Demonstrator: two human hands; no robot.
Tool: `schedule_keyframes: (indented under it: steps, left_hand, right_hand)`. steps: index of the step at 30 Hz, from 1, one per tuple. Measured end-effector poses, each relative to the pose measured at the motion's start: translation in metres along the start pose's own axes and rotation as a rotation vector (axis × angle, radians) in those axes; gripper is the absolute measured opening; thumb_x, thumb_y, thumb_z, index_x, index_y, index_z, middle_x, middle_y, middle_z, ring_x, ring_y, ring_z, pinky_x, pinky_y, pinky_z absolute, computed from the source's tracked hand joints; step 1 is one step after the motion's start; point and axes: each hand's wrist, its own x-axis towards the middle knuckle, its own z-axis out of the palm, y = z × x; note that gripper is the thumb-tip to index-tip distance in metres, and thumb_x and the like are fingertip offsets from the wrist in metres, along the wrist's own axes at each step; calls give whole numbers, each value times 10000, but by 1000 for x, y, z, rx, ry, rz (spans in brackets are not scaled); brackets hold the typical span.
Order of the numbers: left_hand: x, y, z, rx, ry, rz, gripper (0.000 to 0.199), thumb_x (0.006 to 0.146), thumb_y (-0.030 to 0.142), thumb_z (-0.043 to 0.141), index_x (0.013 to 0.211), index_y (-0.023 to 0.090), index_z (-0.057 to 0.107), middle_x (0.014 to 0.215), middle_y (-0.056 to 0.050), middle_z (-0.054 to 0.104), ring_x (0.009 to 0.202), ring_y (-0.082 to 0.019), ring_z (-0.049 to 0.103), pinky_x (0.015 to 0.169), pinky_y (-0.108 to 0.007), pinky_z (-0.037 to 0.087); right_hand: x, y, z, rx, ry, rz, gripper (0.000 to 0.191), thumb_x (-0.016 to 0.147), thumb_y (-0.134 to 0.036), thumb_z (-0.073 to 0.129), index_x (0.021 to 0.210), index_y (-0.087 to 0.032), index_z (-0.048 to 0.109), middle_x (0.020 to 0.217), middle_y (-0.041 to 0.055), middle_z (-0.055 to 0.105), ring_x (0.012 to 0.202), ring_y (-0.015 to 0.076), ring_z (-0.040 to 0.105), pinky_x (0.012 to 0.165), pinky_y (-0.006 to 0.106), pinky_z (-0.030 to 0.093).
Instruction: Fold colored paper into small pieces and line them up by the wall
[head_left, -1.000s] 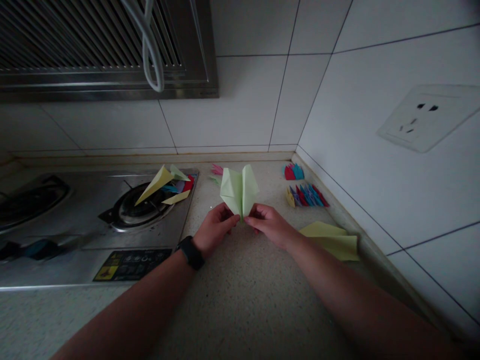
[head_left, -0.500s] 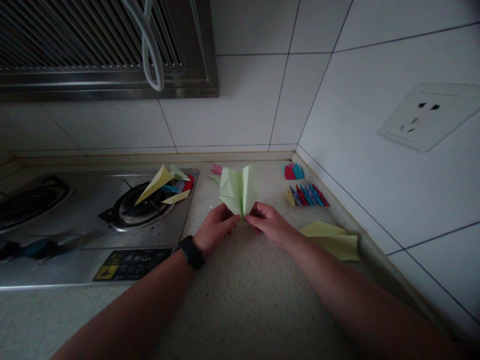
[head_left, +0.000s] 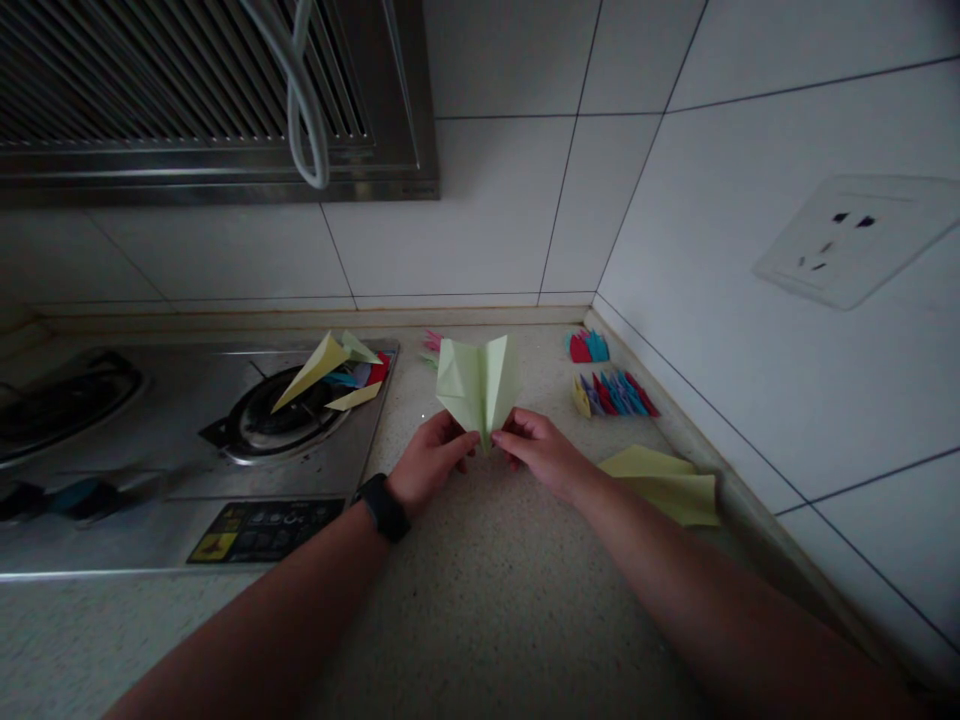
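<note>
A folded pale green paper [head_left: 463,378] stands above the counter with its two upper flaps spread in a V. My left hand [head_left: 439,450] pinches its lower left side. On the lower right side my right hand [head_left: 536,450] has hold of the same paper, thumb towards the other thumb. Behind it lie small pink and green paper pieces, partly hidden. Beyond my right forearm, a larger yellow-green sheet [head_left: 667,490] rests on the counter.
Folded coloured papers [head_left: 319,372] lie over the right burner of the stove [head_left: 172,480]. A row of small coloured folded pieces [head_left: 615,391] and a red-and-blue bunch [head_left: 588,346] sit near the right wall. A range hood [head_left: 360,190] overhangs the upper left.
The flaps of the green paper stand slightly wider apart, the right one further right. Both hands keep their hold in nearly the same place. The view has shifted slightly.
</note>
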Motion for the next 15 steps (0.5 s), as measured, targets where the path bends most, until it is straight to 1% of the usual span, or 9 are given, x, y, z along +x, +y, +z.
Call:
schedule_keyframes:
  steps: [8,15]
  left_hand:
    - [0,3,1,9,8,-18,295,770,324,648,984,131,587,779,-25,578,642,-120,532,503,-215,429]
    - [-1,3,2,-2,22,-15,288,767,319,652,975,130,587,763,-23,578,654,-125,541,500,-212,429]
  right_hand:
    - [2,5,0,5,18,2,178,806,-360,612,842,-189,582,685,-17,512,576,107,452,504,237,376]
    - [1,5,-1,17,14,10,187,803,-363,617,844,-185,576,699,-14,531,573,106,466,509,245,377]
